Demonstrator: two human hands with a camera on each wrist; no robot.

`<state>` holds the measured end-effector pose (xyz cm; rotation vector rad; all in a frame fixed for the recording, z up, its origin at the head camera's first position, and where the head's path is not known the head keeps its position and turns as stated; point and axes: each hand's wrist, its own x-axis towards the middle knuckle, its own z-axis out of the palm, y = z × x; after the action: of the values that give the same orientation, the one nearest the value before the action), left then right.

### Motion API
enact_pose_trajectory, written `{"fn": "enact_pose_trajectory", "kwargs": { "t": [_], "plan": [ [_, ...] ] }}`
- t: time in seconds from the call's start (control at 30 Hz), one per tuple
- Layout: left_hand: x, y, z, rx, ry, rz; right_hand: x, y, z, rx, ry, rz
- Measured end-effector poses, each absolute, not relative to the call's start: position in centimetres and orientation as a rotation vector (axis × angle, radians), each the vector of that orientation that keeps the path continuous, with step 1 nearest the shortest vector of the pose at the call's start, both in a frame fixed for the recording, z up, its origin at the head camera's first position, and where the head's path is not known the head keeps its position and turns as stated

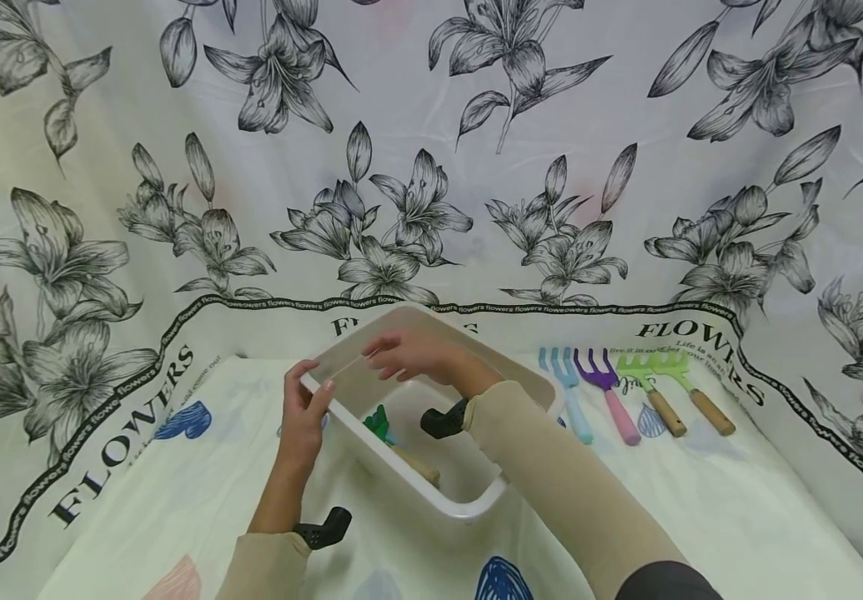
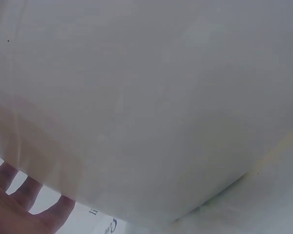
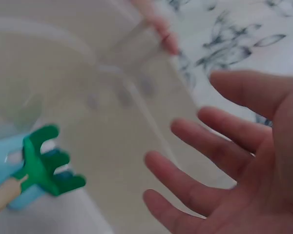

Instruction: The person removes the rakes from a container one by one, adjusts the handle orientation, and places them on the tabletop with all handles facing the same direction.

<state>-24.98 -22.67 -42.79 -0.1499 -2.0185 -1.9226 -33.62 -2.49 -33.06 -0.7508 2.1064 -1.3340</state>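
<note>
Beside four rakes, left hand grips one bin; right hand hovers, fingers spread.

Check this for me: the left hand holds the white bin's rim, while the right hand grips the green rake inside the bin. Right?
Not quite: the right hand grips nothing. The right wrist view shows its fingers spread, clear of the green rake. The left hand does hold the white bin's rim, and the rake is inside.
</note>
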Motion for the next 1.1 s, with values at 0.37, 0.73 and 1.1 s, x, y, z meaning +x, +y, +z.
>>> {"fn": "enact_pose_trajectory", "kwargs": {
  "t": [0.37, 0.73, 1.1],
  "plan": [
    [-25.1, -22.9, -42.4, -0.163, -1.993, -1.906, -32.1, -3.2, -35.6, -0.749, 2.048, -0.772],
    [-25.2, -22.4, -43.2, -0.153, -1.961, -1.93, -31.2, -3.1, -38.2, -0.552, 1.884, -0.489],
    [-25.3, -22.4, -43.1, -0.169, -1.984, -1.908, -31.2, -3.1, -38.2, -0.621, 1.838, -0.578]
  ]
}}
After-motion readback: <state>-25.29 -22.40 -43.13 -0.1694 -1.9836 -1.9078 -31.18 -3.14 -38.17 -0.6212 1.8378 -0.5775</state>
